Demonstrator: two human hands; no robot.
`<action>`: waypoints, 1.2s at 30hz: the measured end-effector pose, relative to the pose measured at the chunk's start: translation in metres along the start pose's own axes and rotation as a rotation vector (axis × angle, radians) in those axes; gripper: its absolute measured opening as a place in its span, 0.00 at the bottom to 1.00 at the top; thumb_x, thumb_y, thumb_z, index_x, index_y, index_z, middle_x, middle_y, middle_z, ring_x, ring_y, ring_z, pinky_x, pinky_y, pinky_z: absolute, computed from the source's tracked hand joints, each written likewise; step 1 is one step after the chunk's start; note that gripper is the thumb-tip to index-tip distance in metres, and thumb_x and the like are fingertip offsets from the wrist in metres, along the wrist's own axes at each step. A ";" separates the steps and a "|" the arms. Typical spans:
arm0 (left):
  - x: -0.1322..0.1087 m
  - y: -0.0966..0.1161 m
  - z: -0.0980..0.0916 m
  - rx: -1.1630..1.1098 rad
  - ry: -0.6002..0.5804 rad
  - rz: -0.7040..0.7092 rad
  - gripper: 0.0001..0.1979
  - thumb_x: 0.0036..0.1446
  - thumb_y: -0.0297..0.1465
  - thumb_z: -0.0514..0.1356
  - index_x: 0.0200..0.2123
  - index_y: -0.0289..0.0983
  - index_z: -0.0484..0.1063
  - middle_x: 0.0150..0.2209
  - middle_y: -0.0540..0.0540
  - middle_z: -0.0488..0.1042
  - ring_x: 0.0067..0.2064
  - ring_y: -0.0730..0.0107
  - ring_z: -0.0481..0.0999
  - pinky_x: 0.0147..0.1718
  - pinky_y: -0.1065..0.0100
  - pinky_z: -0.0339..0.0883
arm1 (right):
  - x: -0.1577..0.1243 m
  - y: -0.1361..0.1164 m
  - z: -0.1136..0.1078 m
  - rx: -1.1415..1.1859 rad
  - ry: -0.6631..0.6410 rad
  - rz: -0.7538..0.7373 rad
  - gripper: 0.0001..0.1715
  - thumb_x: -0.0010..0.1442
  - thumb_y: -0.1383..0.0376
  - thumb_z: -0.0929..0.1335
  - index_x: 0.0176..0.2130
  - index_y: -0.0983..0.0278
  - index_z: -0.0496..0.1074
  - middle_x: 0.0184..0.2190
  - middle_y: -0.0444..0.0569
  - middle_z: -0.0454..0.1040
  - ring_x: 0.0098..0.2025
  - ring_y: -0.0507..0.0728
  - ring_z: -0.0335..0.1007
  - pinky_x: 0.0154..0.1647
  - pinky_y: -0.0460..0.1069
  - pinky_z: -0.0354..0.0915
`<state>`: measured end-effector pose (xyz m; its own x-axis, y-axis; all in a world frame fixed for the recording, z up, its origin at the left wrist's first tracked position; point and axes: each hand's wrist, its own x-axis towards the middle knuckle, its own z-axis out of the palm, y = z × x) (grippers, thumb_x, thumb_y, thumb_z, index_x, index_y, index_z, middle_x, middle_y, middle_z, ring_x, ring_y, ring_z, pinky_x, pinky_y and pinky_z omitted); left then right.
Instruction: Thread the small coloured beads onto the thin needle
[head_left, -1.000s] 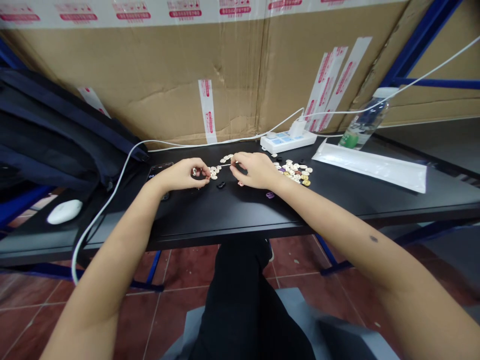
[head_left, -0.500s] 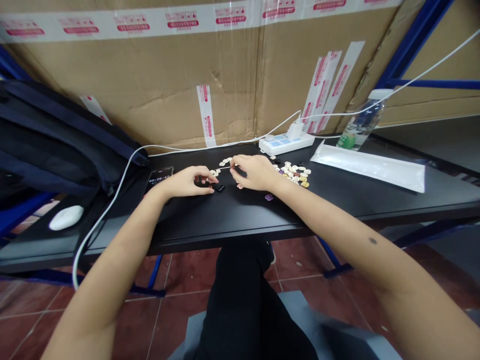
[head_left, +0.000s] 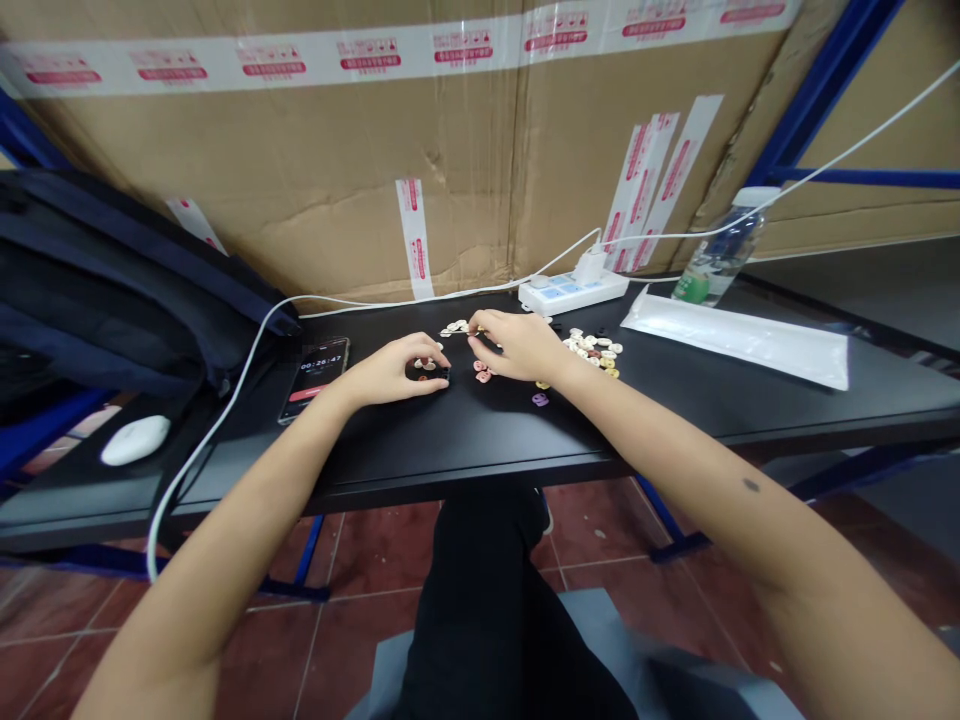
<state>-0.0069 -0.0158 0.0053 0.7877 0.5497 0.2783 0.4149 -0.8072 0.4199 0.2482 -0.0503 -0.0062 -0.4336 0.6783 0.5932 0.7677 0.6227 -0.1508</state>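
Note:
My left hand (head_left: pixel 399 370) rests on the black table (head_left: pixel 675 400) with its fingers pinched round a small black bead (head_left: pixel 444 374). My right hand (head_left: pixel 517 345) is just to the right of it, fingers curled and pinched on a thin strand that I can barely make out, by a few strung white beads (head_left: pixel 454 326). A pink bead (head_left: pixel 482 374) lies between the hands. A purple bead (head_left: pixel 539 399) sits near my right wrist. A pile of several white, yellow and dark beads (head_left: pixel 592 348) lies behind the right hand.
A phone (head_left: pixel 315 365) with a lit screen lies left of my left hand. A white mouse (head_left: pixel 135 440) and a dark backpack (head_left: pixel 112 290) sit at the left. A power strip (head_left: pixel 574 290), a water bottle (head_left: pixel 720 255) and a long white packet (head_left: pixel 739 340) stand at the back right. Cardboard boxes line the rear.
My left hand dropped from a raised pinch to the table and slid right onto the black bead. My right hand shifted slightly back and right. The phone came into full view.

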 end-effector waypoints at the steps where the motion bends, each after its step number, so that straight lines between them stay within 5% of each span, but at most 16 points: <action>1: 0.000 0.002 0.001 0.005 0.050 -0.019 0.18 0.58 0.43 0.67 0.45 0.38 0.79 0.44 0.42 0.77 0.42 0.63 0.77 0.43 0.63 0.72 | 0.000 0.000 -0.001 0.007 -0.007 -0.001 0.13 0.70 0.61 0.61 0.46 0.64 0.71 0.43 0.53 0.80 0.40 0.59 0.74 0.37 0.51 0.56; 7: 0.001 0.006 0.004 -0.086 0.200 -0.165 0.17 0.59 0.38 0.64 0.49 0.34 0.75 0.26 0.50 0.77 0.31 0.68 0.77 0.40 0.64 0.72 | 0.000 0.002 -0.004 0.029 -0.093 -0.066 0.12 0.71 0.65 0.59 0.44 0.64 0.70 0.40 0.51 0.79 0.37 0.56 0.72 0.35 0.49 0.54; 14: 0.005 -0.005 0.008 -0.170 0.312 -0.151 0.18 0.54 0.36 0.68 0.46 0.32 0.77 0.36 0.43 0.81 0.34 0.69 0.78 0.36 0.67 0.74 | 0.000 0.000 -0.008 -0.004 -0.174 -0.072 0.09 0.68 0.67 0.62 0.40 0.63 0.72 0.37 0.46 0.78 0.33 0.53 0.69 0.33 0.48 0.51; 23: 0.002 0.003 0.008 -0.182 0.256 -0.178 0.19 0.59 0.36 0.67 0.51 0.31 0.77 0.27 0.48 0.78 0.26 0.72 0.76 0.25 0.72 0.70 | 0.001 0.000 -0.006 -0.063 -0.201 -0.054 0.15 0.71 0.65 0.61 0.47 0.63 0.75 0.43 0.49 0.81 0.37 0.55 0.74 0.35 0.49 0.55; 29: 0.001 0.002 0.010 -0.121 0.275 -0.165 0.17 0.60 0.34 0.67 0.51 0.32 0.77 0.28 0.48 0.78 0.26 0.72 0.75 0.28 0.71 0.72 | 0.002 -0.002 -0.007 -0.114 -0.271 -0.059 0.16 0.70 0.68 0.62 0.48 0.62 0.78 0.46 0.51 0.81 0.41 0.57 0.75 0.37 0.49 0.57; 36: 0.002 0.001 0.012 -0.004 0.308 -0.089 0.16 0.61 0.32 0.67 0.50 0.32 0.78 0.30 0.47 0.79 0.29 0.72 0.76 0.34 0.69 0.74 | 0.000 0.000 -0.008 -0.315 -0.187 -0.154 0.20 0.66 0.72 0.63 0.52 0.64 0.78 0.44 0.53 0.80 0.38 0.56 0.74 0.29 0.50 0.47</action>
<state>0.0003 -0.0178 -0.0037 0.5733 0.6580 0.4882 0.4740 -0.7524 0.4574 0.2520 -0.0538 0.0002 -0.6111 0.6638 0.4312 0.7815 0.5924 0.1958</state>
